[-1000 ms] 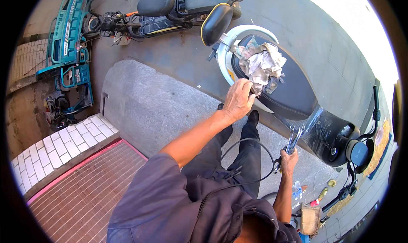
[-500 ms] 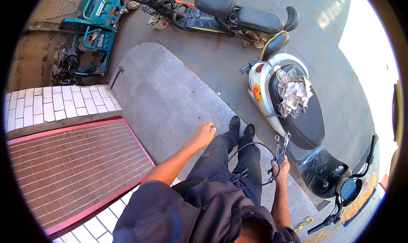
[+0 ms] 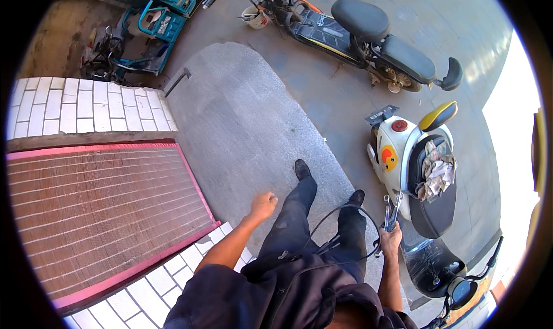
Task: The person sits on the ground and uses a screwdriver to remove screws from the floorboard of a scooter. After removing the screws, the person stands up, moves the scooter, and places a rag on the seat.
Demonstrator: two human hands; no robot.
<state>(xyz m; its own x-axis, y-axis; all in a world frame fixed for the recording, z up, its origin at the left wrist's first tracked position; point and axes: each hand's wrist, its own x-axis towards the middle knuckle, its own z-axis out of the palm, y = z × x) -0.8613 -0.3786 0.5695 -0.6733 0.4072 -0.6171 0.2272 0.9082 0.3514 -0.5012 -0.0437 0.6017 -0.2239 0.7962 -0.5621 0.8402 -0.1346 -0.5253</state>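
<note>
My left hand [image 3: 264, 205] hangs low in front of the pink-framed slatted panel, its fingers curled; whatever is inside them is hidden. My right hand [image 3: 391, 240] grips several metal wrenches [image 3: 395, 208], with a loop of black cable [image 3: 322, 219] passing beside it. To the right stands a white scooter [image 3: 397, 147] with crumpled grey-white rags [image 3: 438, 176] on its black seat [image 3: 435, 217]. The rags are apart from both hands.
A stone step [image 3: 242, 110] lies underfoot. White-tiled ledges [image 3: 86, 107] border the pink-framed panel [image 3: 115, 211] at left. A black scooter [image 3: 406, 55] and a teal cargo vehicle [image 3: 170, 6] stand beyond, near a white bucket [image 3: 253, 19].
My left hand has left the rags on the seat and dropped down and left. The view has shifted, so the white scooter sits farther right. My right hand still carries the wrenches.
</note>
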